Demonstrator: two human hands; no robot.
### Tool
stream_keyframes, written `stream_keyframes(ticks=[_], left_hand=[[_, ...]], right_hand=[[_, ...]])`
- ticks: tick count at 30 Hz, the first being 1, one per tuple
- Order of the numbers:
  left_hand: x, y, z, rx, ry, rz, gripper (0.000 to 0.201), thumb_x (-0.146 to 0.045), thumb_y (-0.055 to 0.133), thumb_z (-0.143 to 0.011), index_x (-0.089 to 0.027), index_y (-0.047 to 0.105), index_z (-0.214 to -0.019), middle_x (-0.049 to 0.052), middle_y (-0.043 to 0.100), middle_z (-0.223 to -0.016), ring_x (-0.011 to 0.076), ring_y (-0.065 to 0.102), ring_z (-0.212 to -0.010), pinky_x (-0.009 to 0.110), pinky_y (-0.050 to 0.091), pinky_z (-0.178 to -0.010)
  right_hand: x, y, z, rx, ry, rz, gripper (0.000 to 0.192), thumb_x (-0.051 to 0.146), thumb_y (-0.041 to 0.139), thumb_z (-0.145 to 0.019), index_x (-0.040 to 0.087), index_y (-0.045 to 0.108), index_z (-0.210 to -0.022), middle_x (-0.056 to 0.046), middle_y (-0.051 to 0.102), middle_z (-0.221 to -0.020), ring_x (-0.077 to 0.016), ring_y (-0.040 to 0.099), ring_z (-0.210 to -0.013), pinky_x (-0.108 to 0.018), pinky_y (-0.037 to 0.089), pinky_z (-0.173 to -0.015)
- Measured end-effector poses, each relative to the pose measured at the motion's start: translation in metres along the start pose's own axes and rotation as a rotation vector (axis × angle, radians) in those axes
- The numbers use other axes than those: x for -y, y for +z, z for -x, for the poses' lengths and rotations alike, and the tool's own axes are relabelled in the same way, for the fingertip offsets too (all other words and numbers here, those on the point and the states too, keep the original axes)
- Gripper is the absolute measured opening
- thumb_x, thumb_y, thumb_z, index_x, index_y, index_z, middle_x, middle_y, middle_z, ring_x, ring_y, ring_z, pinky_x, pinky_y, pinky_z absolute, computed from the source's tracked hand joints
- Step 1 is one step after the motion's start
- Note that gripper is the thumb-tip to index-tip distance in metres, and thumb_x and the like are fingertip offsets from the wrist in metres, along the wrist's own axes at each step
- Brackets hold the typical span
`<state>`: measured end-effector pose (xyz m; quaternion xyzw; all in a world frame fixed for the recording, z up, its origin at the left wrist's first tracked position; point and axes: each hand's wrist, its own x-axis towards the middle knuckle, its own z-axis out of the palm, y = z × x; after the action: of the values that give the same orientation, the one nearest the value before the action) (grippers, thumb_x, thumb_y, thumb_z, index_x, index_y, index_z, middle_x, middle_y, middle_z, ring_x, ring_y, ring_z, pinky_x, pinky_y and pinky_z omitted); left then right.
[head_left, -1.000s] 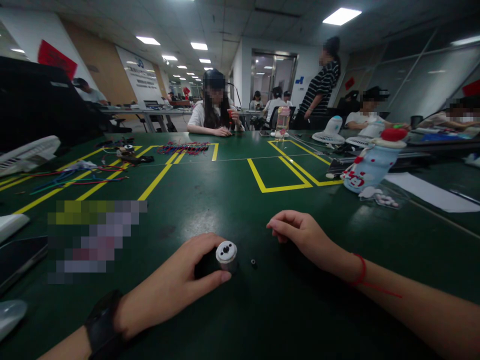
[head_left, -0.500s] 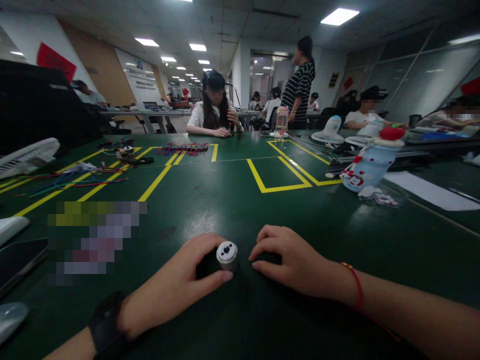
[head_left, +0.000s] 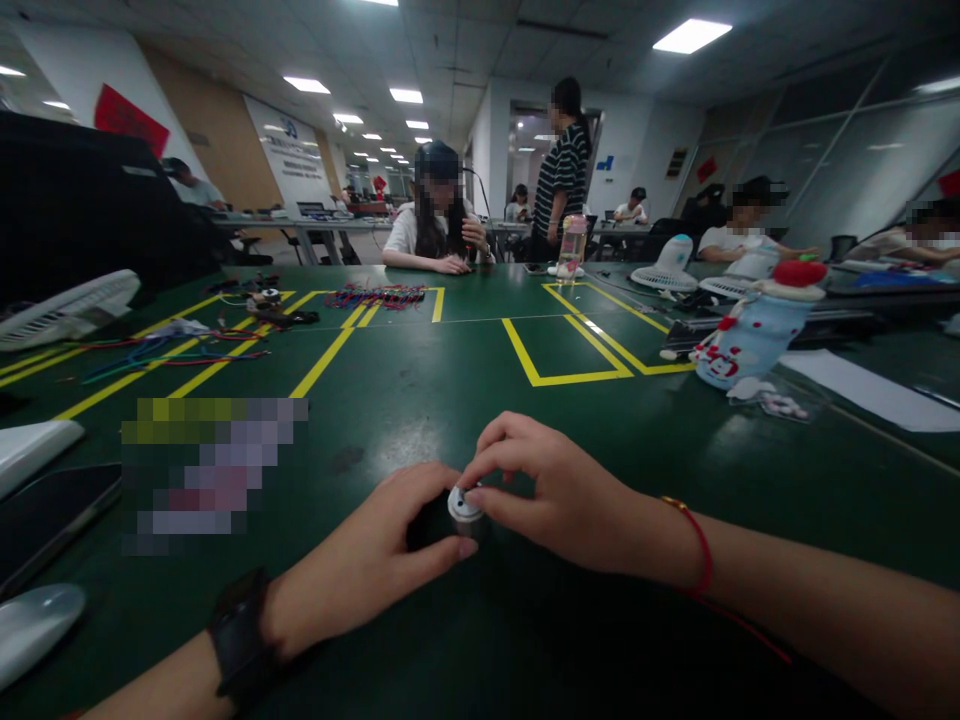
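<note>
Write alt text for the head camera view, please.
Left hand grips a small silver cylinder on a dark green table while the right hand pinches at its top. Yellow tape lines, coloured wires and seated people lie beyond.

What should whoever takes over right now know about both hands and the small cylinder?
Left hand: wrapped round the small cylinder, holding it upright on the green table.
Right hand: fingers pinched at the cylinder's top face.
Done: cylinder steadied, right hand on top of it.
Left: whatever the fingers are fitting is hidden under them, so seating cannot be confirmed.
Nearby: phone at the left edge.
</note>
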<state>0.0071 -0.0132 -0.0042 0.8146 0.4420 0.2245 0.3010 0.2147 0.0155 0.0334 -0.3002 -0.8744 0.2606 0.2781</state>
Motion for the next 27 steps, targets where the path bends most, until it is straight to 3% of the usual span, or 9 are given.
stream_keyframes(ticks=[5,8,14,27], left_hand=[[-0.003,-0.001,-0.001,0.0,0.01,0.001,0.024,-0.031,0.063,-0.086,-0.028,0.054,-0.108,-0.001,0.059,-0.11,0.0203,0.054,-0.103,0.034,0.044,-0.091],[-0.004,-0.002,-0.001,0.017,0.009,-0.018,0.025,-0.033,0.063,-0.086,-0.027,0.054,-0.109,0.0,0.06,-0.109,0.0206,0.054,-0.1,0.035,0.044,-0.089],[-0.002,-0.003,-0.001,0.01,-0.002,-0.032,0.03,-0.037,0.062,-0.087,-0.032,0.051,-0.114,-0.004,0.057,-0.113,0.0187,0.053,-0.103,0.033,0.042,-0.091],[-0.002,-0.002,0.002,0.039,-0.049,-0.023,0.026,-0.039,0.061,-0.087,-0.034,0.05,-0.111,-0.005,0.057,-0.111,0.0187,0.054,-0.101,0.033,0.041,-0.093]], right_hand=[[-0.003,-0.004,0.007,0.002,0.076,-0.097,0.017,0.021,0.06,-0.084,0.02,0.069,-0.099,-0.003,0.058,-0.101,-0.0119,0.055,-0.078,-0.025,0.045,-0.071],[-0.01,-0.009,0.017,-0.045,0.196,-0.176,0.02,0.025,0.06,-0.084,0.02,0.066,-0.103,-0.003,0.06,-0.095,-0.0117,0.053,-0.073,-0.025,0.044,-0.065],[-0.038,-0.009,0.041,-0.193,0.461,-0.49,0.018,0.034,0.058,-0.086,0.016,0.062,-0.088,0.001,0.057,-0.073,-0.0093,0.048,-0.061,-0.023,0.037,-0.054],[-0.045,-0.006,0.043,-0.21,0.468,-0.597,0.019,0.034,0.059,-0.085,0.015,0.061,-0.082,0.002,0.055,-0.067,-0.0091,0.047,-0.057,-0.023,0.037,-0.053]])
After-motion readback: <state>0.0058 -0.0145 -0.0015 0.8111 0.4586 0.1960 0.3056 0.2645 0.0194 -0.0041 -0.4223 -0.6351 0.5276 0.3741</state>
